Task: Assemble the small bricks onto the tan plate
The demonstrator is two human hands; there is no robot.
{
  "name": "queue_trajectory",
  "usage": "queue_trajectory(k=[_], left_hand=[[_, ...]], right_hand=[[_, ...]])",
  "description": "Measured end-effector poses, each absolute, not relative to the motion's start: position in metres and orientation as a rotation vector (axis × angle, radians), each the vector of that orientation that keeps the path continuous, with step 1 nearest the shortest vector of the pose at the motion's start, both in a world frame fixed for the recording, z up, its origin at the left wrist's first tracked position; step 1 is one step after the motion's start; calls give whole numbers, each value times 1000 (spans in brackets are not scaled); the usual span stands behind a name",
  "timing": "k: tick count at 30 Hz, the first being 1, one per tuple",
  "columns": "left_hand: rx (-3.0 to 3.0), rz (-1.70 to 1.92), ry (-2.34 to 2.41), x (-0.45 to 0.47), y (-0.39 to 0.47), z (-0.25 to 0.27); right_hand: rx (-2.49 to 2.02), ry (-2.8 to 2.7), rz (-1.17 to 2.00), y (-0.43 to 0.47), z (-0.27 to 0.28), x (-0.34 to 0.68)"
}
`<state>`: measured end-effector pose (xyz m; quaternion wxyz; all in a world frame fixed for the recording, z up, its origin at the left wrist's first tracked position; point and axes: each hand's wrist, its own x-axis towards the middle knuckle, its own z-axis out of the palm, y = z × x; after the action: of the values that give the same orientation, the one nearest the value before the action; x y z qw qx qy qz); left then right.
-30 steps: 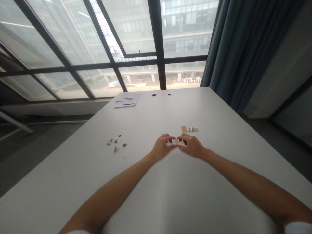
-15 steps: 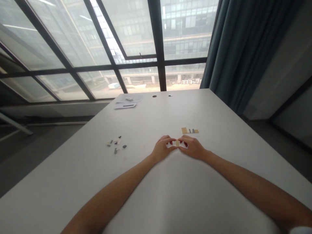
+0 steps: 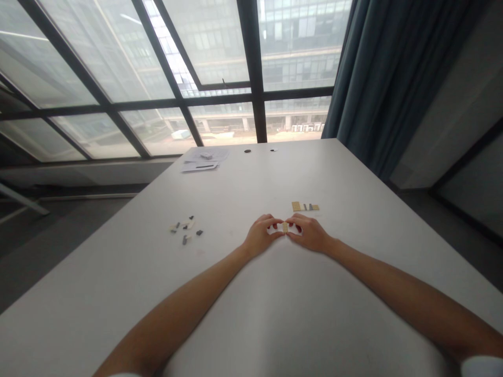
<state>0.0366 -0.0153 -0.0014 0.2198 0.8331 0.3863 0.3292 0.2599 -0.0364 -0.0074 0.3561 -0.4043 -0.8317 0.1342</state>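
Note:
Between my two hands, in the head view, is a small flat yellowish rectangular piece (image 3: pixel 285 227), held upright just over the white table. My left hand (image 3: pixel 261 234) pinches it from the left with thumb and fingertips. From the right, my right hand (image 3: pixel 309 232) grips it in the same manner, thumb below and fingers above. Just beyond my right hand lies a row of yellow, white and grey pieces (image 3: pixel 305 206) placed side by side. The details on the held piece are too small to make out.
Loose small dark, grey and cream pieces (image 3: pixel 184 228) are scattered on the white table (image 3: pixel 243 314) to the left. Papers (image 3: pixel 202 161) with a dark pen-like object lie at the far left corner. A dark round disc (image 3: pixel 247 151) is near the far edge.
The whole view has shifted slightly. Both hands keep their pinch on the yellowish piece, and it seems turned a little, though its small size makes this hard to judge.

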Motion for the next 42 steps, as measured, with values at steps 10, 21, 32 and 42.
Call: queue_trajectory(k=[10,21,32,42], left_hand=[[2317,925,1014,34,-14,-4],[2264,866,1006,35,-22,5],[2173,954,1002,34,-19,3],[2210,956,1061,36,-20,6]], right_hand=[[-1045,-2110,334,-34,-10,261],[-1020,-2022,351,-31,-6,264],[-990,-2051,386,-33,-9,263],[-1048,-2047,336,-34,-6,262]])
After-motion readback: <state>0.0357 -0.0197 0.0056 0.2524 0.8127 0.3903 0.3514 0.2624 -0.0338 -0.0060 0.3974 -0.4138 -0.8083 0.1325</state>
